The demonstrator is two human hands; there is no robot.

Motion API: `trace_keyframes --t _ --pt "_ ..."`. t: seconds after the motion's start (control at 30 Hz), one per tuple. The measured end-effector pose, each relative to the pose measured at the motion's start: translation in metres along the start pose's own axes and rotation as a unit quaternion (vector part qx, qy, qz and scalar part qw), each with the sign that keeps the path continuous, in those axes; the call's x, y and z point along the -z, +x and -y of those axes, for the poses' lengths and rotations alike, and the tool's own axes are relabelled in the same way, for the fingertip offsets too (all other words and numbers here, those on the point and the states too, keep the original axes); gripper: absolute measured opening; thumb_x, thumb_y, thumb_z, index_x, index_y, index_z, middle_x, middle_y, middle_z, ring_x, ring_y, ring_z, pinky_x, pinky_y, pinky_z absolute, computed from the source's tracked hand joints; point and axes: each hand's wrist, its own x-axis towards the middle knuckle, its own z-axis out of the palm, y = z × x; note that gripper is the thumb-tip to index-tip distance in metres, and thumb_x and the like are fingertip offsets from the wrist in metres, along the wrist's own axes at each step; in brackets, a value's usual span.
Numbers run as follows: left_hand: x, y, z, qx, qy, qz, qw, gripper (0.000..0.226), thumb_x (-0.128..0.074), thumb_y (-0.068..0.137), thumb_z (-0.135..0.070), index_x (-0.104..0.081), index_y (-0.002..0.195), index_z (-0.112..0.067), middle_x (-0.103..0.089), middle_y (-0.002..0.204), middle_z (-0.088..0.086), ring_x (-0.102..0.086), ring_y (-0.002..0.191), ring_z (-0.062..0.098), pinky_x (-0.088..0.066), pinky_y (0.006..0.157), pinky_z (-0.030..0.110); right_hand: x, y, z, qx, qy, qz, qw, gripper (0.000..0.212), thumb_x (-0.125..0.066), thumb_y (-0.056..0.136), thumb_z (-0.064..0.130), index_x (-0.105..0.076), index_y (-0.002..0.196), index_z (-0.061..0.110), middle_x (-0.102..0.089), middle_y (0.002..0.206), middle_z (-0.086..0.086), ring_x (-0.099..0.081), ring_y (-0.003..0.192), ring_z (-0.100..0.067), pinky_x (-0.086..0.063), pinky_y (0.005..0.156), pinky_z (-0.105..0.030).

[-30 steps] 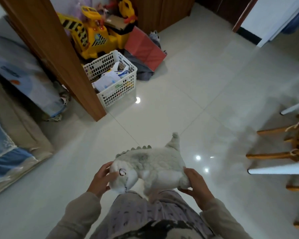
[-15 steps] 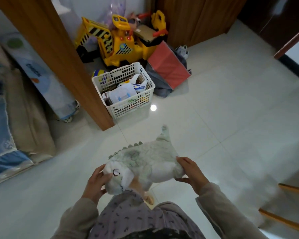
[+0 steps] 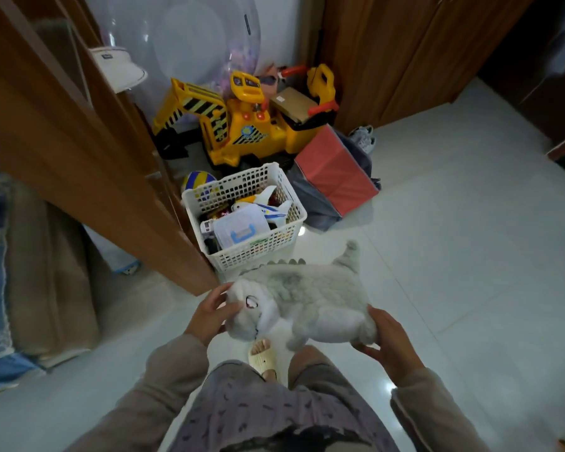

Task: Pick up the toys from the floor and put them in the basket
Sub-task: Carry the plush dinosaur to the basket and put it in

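Note:
A pale grey plush dinosaur point(image 3: 310, 296) with a spiked back hangs in the air between both hands, just in front of the basket. My left hand point(image 3: 211, 316) grips its head and my right hand point(image 3: 388, 340) holds its rump. The white plastic lattice basket point(image 3: 258, 252) stands on the floor beside the wooden door frame. It holds a toy airplane point(image 3: 268, 205), a clear box with a blue latch point(image 3: 240, 228) and other toys. The plush's spikes overlap the basket's near lower edge.
A brown door frame point(image 3: 88, 177) stands left of the basket. Behind it are a yellow ride-on excavator point(image 3: 242, 125), a ball point(image 3: 198, 184) and a red folded box point(image 3: 335, 174). Bedding point(image 3: 30, 265) lies at left. Pale tiled floor point(image 3: 454, 256) spreads to the right.
I have walked closer to the basket, which now sits right ahead of the plush dinosaur. Both hands keep the same hold on the toy. The chairs at right have left the view.

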Motion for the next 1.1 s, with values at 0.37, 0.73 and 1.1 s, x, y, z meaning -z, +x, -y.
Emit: trace_keyframes --t 0.37,0.73,1.1 --pt "-0.003 0.079 -0.071 0.018 -0.054 -0.062 0.996 0.047 -0.058 0.087 0.001 -0.049 0.131 -0.015 -0.054 0.119 0.006 -0.051 0.106 0.023 -0.050 0.064 0.028 -0.032 0.128 0.102 -0.050 -0.003 0.043 0.998 0.025 -0.052 0.093 0.006 -0.055 0.116 -0.004 -0.054 0.121 -0.024 -0.054 0.114 -0.044 -0.060 0.072 -0.040" --pt "-0.010 0.147 -0.112 0.063 -0.139 -0.200 0.968 0.042 -0.054 0.089 -0.001 -0.049 0.129 -0.014 -0.054 0.116 0.007 -0.051 0.102 0.025 -0.046 0.065 0.026 -0.081 0.266 0.213 -0.110 -0.104 0.160 0.975 0.016 -0.051 0.094 0.018 -0.057 0.099 0.003 -0.055 0.104 -0.013 -0.053 0.100 -0.028 -0.054 0.085 -0.052" --pt "-0.012 0.215 -0.118 0.149 -0.184 -0.223 0.946 0.048 -0.058 0.086 0.001 -0.048 0.131 -0.011 -0.053 0.134 0.019 -0.050 0.103 0.026 -0.046 0.075 0.032 -0.113 0.362 0.226 -0.177 -0.188 0.161 0.953 0.027 -0.049 0.094 0.034 -0.059 0.105 0.011 -0.058 0.120 -0.013 -0.054 0.108 -0.030 -0.056 0.073 -0.040"
